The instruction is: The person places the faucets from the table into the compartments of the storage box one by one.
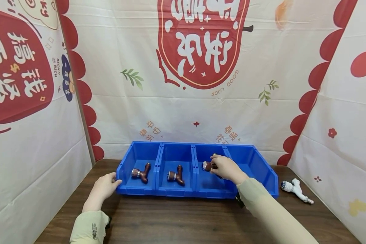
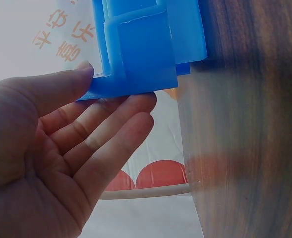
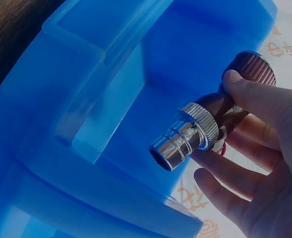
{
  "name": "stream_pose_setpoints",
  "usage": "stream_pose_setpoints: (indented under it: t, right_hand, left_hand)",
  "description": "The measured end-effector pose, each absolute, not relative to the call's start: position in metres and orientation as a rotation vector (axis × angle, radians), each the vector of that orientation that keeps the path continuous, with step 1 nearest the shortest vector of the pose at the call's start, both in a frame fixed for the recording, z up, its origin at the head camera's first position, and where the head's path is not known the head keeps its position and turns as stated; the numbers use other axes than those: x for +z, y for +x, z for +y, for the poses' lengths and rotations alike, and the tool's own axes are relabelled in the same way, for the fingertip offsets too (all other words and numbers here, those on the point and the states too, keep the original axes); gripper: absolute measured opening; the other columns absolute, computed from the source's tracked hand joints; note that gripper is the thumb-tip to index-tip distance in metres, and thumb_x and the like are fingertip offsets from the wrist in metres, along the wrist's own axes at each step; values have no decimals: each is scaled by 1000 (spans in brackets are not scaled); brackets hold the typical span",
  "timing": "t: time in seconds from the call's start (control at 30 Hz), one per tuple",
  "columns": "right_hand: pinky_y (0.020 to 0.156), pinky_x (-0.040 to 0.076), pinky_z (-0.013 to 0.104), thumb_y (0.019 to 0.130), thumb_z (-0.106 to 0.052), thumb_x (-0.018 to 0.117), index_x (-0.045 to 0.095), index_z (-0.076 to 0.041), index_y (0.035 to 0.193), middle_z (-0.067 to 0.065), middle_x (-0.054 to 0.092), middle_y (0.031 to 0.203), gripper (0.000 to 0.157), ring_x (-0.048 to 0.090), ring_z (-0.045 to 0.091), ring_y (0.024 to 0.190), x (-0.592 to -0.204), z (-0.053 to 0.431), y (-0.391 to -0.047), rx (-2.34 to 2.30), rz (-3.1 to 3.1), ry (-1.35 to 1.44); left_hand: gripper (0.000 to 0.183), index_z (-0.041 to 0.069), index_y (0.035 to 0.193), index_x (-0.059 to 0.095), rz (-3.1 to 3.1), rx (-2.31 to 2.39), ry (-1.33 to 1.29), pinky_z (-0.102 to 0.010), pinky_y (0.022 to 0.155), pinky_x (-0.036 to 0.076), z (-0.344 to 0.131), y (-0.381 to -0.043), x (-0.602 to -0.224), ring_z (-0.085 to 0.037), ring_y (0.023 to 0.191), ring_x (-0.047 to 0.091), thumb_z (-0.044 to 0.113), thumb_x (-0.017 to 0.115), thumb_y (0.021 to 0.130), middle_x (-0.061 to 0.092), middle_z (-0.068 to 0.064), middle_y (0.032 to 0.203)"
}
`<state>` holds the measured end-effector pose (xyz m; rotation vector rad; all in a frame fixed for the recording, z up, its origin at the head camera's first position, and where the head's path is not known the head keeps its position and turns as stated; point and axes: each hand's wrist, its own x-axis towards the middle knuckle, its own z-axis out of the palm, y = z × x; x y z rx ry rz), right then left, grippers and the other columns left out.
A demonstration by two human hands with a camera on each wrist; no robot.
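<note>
My right hand (image 1: pixel 228 167) pinches a brown tap (image 3: pixel 212 111) with a ribbed knob and a chrome nozzle, thumb on one side and fingers on the other. It holds the tap above the third compartment from the left of a blue divided bin (image 1: pixel 180 193). At the bin's left end, my left hand (image 1: pixel 103 188) grips the rim, the thumb on one side and fingertips (image 2: pixel 142 101) against the other. One brown tap (image 1: pixel 144 175) lies in the leftmost compartment, and another brown tap (image 1: pixel 179 177) lies in the second. My right hand and forearm hide part of the right compartments.
A white tap (image 1: pixel 297 190) lies on the wooden table (image 1: pixel 170 220) just right of the bin. Printed cloth (image 1: pixel 109 101) hangs behind the table and along both sides, close to the bin's back.
</note>
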<state>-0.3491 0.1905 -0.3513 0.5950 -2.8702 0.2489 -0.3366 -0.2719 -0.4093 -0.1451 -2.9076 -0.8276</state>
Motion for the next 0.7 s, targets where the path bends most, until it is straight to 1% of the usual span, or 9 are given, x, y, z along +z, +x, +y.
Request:
stream_pose_setpoints:
  t: [0.27,0.5,0.7]
  right_hand:
    - [96,45,50,85,-17,76,74,-9,91,20,56,133,11,46,37,129,-350,189,-354,309,-2893,589]
    - [92,48,48,84,-17,76,73,-12,86,20,57,132,6,57,35,115,-353,190,-359,338,-2913,566]
    - [90,49,47,83,-14,77,73,-11,84,20,59,128,6,60,34,109,-354,189,-361,346,-2920,564]
  left_hand:
    - [44,-11,125,54,-2906,-821,-141,-55,78,52,-272,-338,-410,-34,87,64,20,62,96,65,-26,103]
    - [44,-12,125,54,-2900,-833,-153,-55,79,52,-273,-338,-411,-36,90,64,20,62,96,64,-27,104]
    - [44,-11,125,54,-2904,-826,-150,-55,78,52,-274,-339,-411,-34,88,64,21,62,95,65,-26,103]
